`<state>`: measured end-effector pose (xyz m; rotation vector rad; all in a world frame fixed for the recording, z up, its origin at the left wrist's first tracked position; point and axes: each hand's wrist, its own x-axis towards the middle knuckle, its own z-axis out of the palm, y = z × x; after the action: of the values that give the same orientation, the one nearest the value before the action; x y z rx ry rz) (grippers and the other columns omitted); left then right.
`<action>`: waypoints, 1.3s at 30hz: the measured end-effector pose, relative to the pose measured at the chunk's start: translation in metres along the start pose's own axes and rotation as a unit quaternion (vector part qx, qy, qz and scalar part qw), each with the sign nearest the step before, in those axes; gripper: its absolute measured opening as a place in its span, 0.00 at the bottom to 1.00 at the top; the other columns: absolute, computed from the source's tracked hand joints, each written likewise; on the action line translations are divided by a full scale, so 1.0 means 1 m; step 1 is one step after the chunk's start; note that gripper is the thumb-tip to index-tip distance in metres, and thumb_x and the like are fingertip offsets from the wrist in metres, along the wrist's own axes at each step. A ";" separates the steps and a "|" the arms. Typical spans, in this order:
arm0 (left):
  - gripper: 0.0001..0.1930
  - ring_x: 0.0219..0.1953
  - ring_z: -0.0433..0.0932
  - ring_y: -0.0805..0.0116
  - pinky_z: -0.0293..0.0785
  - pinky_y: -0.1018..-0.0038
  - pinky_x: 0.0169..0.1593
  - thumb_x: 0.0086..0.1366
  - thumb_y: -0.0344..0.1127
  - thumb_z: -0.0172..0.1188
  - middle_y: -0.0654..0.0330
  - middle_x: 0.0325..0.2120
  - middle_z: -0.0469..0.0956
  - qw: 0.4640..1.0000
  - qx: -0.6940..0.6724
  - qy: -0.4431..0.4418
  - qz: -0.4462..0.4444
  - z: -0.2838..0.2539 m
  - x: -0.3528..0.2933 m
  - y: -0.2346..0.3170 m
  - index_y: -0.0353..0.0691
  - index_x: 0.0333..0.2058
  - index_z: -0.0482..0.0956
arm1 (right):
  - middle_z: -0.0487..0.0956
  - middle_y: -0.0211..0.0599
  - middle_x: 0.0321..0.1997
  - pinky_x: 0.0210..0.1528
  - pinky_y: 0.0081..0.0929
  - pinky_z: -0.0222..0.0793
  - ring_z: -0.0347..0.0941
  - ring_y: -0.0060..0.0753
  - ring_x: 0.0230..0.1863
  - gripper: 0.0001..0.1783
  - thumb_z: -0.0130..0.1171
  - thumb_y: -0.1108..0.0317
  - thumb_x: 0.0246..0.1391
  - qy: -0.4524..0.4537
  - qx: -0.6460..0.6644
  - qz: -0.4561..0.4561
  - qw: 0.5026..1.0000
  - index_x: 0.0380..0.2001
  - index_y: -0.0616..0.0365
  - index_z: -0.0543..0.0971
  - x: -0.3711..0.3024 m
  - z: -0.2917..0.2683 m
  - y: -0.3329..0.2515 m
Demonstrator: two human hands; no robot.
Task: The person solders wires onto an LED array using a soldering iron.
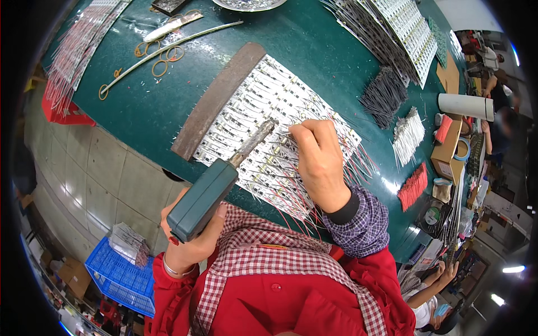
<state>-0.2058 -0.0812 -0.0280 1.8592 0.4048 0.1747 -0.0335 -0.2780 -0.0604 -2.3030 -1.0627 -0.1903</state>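
My left hand (188, 255) is wrapped round the dark green body of a soldering gun (203, 200). The gun's scorched metal tip reaches over a panel of small white circuit boards (238, 120) on the table. Just right of that tip, my right hand (320, 168) is closed in a pinch on what looks like a thin wire at the board surface; the fingertips partly hide it. Red and dark wires stick out from the panel's near and right sides. A brown metal bar (221, 101) lies along the panel's left edge.
Black wires (384, 98), white wires (409, 137) and red wires (413, 187) lie in bunches on the green table at right. Board panels (406, 33) are stacked behind. A wired panel (89, 39) overhangs the left edge. A blue basket (120, 277) stands below; a co-worker's hands (443, 275) show at right.
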 end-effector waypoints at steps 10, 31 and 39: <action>0.10 0.25 0.77 0.68 0.73 0.76 0.30 0.54 0.22 0.66 0.54 0.29 0.80 1.000 -0.004 0.005 -0.025 -0.003 -0.004 0.000 0.29 0.38 0.83 | 0.75 0.40 0.35 0.33 0.33 0.70 0.72 0.41 0.35 0.20 0.58 0.85 0.36 0.016 0.022 -0.023 0.999 0.39 0.65 0.80 -0.005 -0.001 -0.007; 0.11 0.29 0.80 0.68 0.75 0.76 0.32 0.54 0.20 0.66 0.52 0.32 0.81 1.000 -0.008 -0.017 -0.018 -0.006 -0.004 0.002 0.27 0.38 0.82 | 0.76 0.36 0.36 0.31 0.32 0.71 0.72 0.37 0.35 0.19 0.59 0.82 0.39 -0.008 -0.007 -0.017 1.000 0.39 0.61 0.80 -0.006 -0.001 -0.009; 0.11 0.27 0.79 0.69 0.73 0.76 0.31 0.54 0.20 0.66 0.54 0.31 0.80 1.000 -0.008 -0.019 -0.010 -0.005 -0.004 0.002 0.28 0.38 0.81 | 0.75 0.36 0.36 0.31 0.31 0.71 0.72 0.37 0.35 0.17 0.59 0.81 0.41 -0.014 -0.006 -0.015 1.000 0.39 0.60 0.80 -0.006 -0.001 -0.009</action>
<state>-0.2105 -0.0784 -0.0239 1.8390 0.3947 0.1290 -0.0439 -0.2781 -0.0583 -2.3086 -1.1136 -0.1775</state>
